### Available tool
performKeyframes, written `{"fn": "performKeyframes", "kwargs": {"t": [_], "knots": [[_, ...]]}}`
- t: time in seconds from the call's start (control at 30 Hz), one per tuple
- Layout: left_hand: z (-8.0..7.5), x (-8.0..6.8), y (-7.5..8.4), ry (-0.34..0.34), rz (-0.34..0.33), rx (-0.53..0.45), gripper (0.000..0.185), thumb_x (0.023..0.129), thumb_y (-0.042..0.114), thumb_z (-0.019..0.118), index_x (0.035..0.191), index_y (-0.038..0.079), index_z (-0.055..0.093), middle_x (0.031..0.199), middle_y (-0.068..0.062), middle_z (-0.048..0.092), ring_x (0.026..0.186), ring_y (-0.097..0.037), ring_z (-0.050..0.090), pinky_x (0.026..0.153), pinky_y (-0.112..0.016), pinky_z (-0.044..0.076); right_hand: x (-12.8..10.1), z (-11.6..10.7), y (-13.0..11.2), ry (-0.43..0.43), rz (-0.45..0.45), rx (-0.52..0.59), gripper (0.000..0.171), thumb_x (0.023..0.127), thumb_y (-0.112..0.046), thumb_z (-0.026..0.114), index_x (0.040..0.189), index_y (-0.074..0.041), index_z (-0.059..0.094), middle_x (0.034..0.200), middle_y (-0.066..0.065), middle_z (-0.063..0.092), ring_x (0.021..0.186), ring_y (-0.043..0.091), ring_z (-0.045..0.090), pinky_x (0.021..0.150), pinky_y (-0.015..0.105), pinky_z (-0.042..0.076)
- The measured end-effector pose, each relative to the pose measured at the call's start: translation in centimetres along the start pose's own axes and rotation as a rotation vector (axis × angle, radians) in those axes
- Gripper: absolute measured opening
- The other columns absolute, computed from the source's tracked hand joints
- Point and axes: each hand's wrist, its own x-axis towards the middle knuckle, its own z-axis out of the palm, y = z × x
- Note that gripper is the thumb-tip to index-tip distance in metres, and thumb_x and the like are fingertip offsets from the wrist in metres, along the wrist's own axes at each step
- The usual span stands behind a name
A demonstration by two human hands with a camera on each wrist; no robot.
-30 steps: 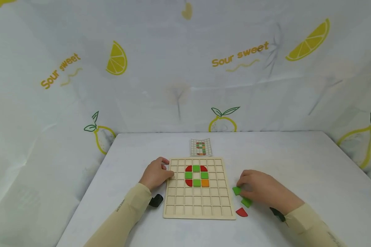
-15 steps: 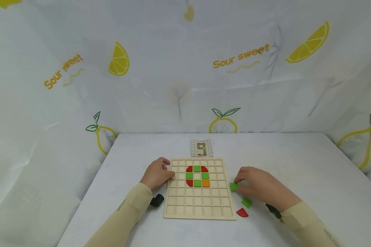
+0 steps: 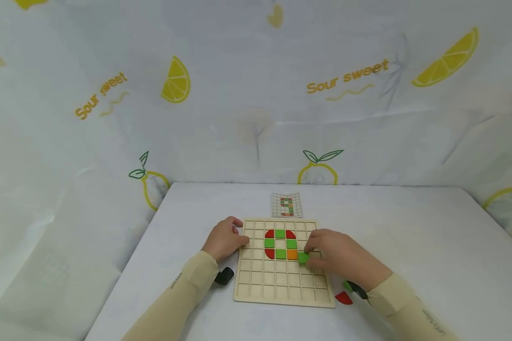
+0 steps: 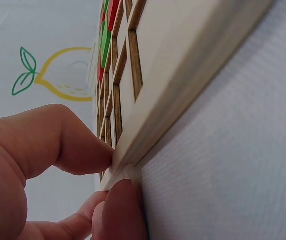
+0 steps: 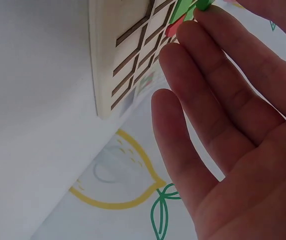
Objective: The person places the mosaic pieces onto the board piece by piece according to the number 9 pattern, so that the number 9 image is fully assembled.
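Nearest, a red quarter-round wooden tile and a small green square tile are seen loose on the white table, just off the near right corner of the square wooden grid board and partly covered by the right wrist. A black strap end is seen at the left wrist, beside the board's left edge.

A green square wooden tile is pinched at the fingertips of the right hand, thumb on one side, index and middle on the other; in the right wrist view the remaining fingers are held long and loosely together. The tile is held over the board, touching or just above the cell right of the orange square tile; which cannot be told.

The board's left edge is gripped by the left hand, thumb on top and fingers curled against the side.

Farther in, a ring of red and green tiles is seated in the upper cells around one bare cell.

Beyond the board, a small paper pattern card is laid flat. A lemon-print cloth backdrop is hung behind.
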Motion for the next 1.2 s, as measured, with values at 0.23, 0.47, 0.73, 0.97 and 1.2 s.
{"fn": "performKeyframes", "kwargs": {"t": [0.23,0.47,0.73,0.97,1.2], "knots": [[0.2,0.2,0.1,0.002,0.004,-0.001,0.044,0.088,0.023,0.081,0.128,0.010,0.066,0.104,-0.005,0.062,0.090,-0.023,0.057,0.075,-0.034,0.045,0.2,0.3,-0.5,0.036,-0.059,-0.026,0.014,0.088,-0.026,0.089,0.100,-0.025,0.082,0.101,-0.017,0.067,0.090,0.002,0.058,0.083,0.030,0.057],[0.5,0.3,0.3,-0.002,0.001,-0.001,0.044,0.089,0.024,0.081,0.128,0.010,0.066,0.104,-0.005,0.062,0.090,-0.022,0.057,0.075,-0.034,0.045,0.3,0.7,-0.8,0.028,-0.057,-0.034,0.012,0.088,-0.026,0.087,0.099,-0.025,0.082,0.101,-0.017,0.066,0.090,0.002,0.059,0.084,0.031,0.057],[0.4,0.2,0.5,0.003,0.013,0.002,0.045,0.088,0.023,0.081,0.129,0.010,0.066,0.103,-0.005,0.063,0.090,-0.022,0.057,0.075,-0.034,0.045,0.2,0.9,-0.9,0.030,-0.082,-0.053,0.013,0.089,-0.030,0.089,0.098,-0.025,0.082,0.099,-0.016,0.066,0.089,0.001,0.058,0.083,0.030,0.058],[0.3,0.1,0.3,0.009,0.000,0.004,0.044,0.088,0.024,0.081,0.128,0.010,0.066,0.103,-0.005,0.062,0.090,-0.023,0.057,0.075,-0.034,0.045,0.5,1.3,-1.1,0.024,-0.116,-0.051,0.014,0.089,-0.031,0.089,0.099,-0.024,0.082,0.098,-0.017,0.067,0.089,0.002,0.058,0.083,0.030,0.058],[0.2,0.0,-0.1,0.014,-0.003,0.015,0.045,0.087,0.024,0.081,0.128,0.011,0.066,0.104,-0.005,0.062,0.092,-0.023,0.057,0.076,-0.034,0.045,0.7,1.7,-1.4,0.037,-0.144,-0.091,0.015,0.088,-0.031,0.089,0.098,-0.022,0.083,0.097,-0.015,0.068,0.090,0.004,0.061,0.085,0.032,0.059]]}}
